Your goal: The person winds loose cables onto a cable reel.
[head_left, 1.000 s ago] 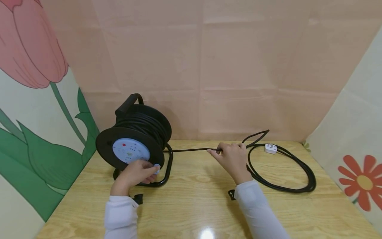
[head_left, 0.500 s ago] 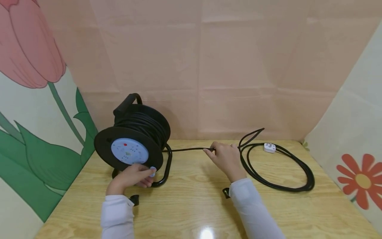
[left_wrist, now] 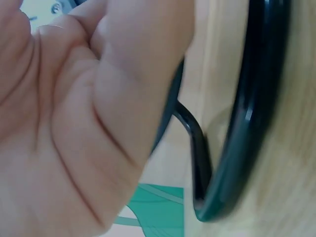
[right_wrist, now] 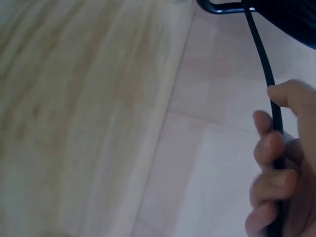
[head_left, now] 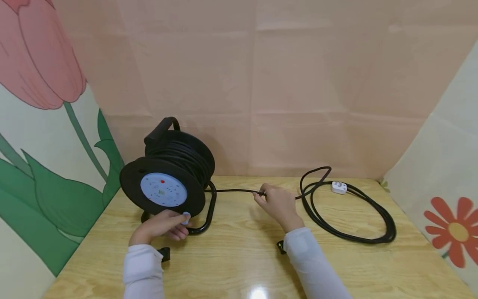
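A black cable reel [head_left: 172, 166] stands on the wood-grained bench [head_left: 239, 265] left of the frame's centre, its round pale-blue socket panel [head_left: 163, 195] turned toward the viewer, with a small red spot near the panel's top. The left hand [head_left: 158, 227], at the lower left of centre, pinches the light-blue knob [head_left: 185, 218] at the reel's lower rim, the thumb lying over it. In the left wrist view the palm fills the left side, hiding the knob, and a bend of the glossy tubular frame [left_wrist: 252, 118] runs down the right side, apart from the palm.

Thick turns of black cable [head_left: 233, 190] fill the drum; one length leaves its right side and runs nearly level to the right hand [head_left: 279, 204], just right of centre. That hand grips the cable; the right wrist view shows the fingers curled around it, the thumb against it.

Beyond the hand, the cable lies in wide loops at the right of the frame, a smaller loop rising near the pink backdrop [head_left: 298, 83]. A white plug [head_left: 339, 188] rests at the loops' upper edge, pins visible. White sleeves [head_left: 313, 263] cover both forearms.
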`<action>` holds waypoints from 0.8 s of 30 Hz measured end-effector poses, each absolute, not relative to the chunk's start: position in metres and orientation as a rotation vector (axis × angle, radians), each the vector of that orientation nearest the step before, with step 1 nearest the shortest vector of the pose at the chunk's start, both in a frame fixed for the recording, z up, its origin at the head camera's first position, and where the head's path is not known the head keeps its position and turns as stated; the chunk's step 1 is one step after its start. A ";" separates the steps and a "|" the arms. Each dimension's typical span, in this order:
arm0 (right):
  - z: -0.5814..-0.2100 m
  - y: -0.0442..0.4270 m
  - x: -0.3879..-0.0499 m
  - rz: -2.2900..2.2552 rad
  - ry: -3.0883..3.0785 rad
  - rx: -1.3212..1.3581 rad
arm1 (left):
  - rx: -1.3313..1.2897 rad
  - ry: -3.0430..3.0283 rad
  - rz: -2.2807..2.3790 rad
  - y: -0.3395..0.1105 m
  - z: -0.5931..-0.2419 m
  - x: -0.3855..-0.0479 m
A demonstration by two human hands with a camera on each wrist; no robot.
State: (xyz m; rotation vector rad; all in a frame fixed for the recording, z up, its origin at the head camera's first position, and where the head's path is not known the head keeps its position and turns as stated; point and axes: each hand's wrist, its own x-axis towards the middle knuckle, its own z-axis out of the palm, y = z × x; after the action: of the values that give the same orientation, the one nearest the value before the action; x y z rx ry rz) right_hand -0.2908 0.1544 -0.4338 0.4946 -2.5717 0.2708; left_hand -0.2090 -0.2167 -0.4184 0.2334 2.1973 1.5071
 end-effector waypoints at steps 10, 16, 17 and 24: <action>-0.435 0.156 -0.294 0.202 -2.642 0.478 | 0.206 2.237 1.528 -0.230 -0.428 -0.209; -0.436 0.158 -0.293 0.075 -2.566 0.419 | 0.156 2.253 1.547 -0.236 -0.432 -0.204; -0.434 0.159 -0.292 0.057 -2.544 0.406 | 0.145 2.258 1.550 -0.237 -0.433 -0.203; -0.424 0.163 -0.288 0.141 -2.514 0.437 | 0.091 2.310 1.585 -0.245 -0.438 -0.200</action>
State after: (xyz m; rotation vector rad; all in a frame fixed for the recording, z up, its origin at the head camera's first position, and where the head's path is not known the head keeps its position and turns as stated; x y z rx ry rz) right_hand -0.2883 0.1635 -0.4242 0.4370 -2.5139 0.1406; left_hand -0.2005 -0.2446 -0.4380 0.0909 2.3103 1.5847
